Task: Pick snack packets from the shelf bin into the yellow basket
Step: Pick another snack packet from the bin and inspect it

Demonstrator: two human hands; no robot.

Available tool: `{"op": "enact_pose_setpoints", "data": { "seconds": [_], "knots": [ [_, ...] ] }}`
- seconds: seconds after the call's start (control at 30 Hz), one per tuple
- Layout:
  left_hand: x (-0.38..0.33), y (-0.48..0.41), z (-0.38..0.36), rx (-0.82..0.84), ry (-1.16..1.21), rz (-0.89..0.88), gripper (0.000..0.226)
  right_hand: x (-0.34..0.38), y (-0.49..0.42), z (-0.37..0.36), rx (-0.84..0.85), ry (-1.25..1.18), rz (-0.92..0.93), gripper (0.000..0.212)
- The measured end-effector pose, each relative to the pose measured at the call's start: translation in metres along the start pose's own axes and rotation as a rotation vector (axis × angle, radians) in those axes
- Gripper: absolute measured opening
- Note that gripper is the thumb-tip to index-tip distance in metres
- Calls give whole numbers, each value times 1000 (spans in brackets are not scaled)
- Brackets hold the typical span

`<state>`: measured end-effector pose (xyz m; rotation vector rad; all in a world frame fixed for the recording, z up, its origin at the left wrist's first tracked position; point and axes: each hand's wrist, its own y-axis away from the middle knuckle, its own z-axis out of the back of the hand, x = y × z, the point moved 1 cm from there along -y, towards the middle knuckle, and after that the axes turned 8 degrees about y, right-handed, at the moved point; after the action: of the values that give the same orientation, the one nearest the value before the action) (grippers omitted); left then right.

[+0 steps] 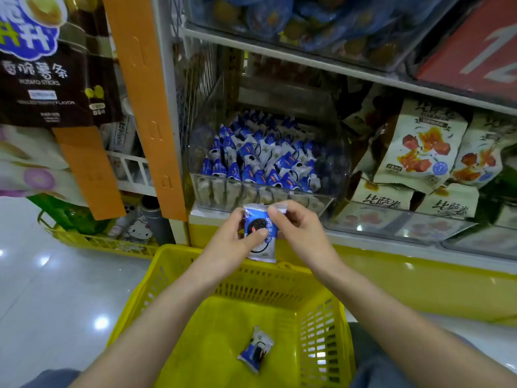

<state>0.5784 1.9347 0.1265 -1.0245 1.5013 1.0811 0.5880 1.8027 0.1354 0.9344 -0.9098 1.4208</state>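
Both hands hold one blue-and-white snack packet (261,233) upright above the far rim of the yellow basket (179,281). My left hand (233,242) grips its left edge with the thumb across the front. My right hand (296,231) pinches its top right corner. Another packet of the same kind (256,350) lies on the basket's floor. Just behind the hands, the clear shelf bin (223,191) is filled with several such packets (260,155).
To the right of the bin stand clear trays of cream-coloured snack bags (419,147). An orange post (145,107) rises left of the bin. A second yellow basket (92,239) sits on the shiny floor at left. An upper shelf (307,60) overhangs the bin.
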Motion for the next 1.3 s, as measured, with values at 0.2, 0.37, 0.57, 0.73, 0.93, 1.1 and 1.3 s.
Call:
{"op": "enact_pose_setpoints", "data": {
  "seconds": [0.2,0.37,0.57,0.73,0.93,1.1,1.3],
  "knots": [
    [9,3,0,-121,85,39,13,-12,8,-4,44,-41,-14,19],
    [15,4,1,-203,85,125,20,-13,14,-4,20,294,135,11],
    [18,5,1,-156,159,168,23,-9,18,3,-4,725,453,19],
    [15,4,3,-93,168,155,25,-13,5,9,-72,257,43,18],
    [11,4,9,-242,186,21,15,-19,2,8,188,-117,-396,10],
    [7,4,11,-264,-29,-93,16,-22,9,5,257,-35,-315,31],
    [4,5,12,-274,14,-160,16,-18,10,3,304,-74,-270,28]
  ]
}}
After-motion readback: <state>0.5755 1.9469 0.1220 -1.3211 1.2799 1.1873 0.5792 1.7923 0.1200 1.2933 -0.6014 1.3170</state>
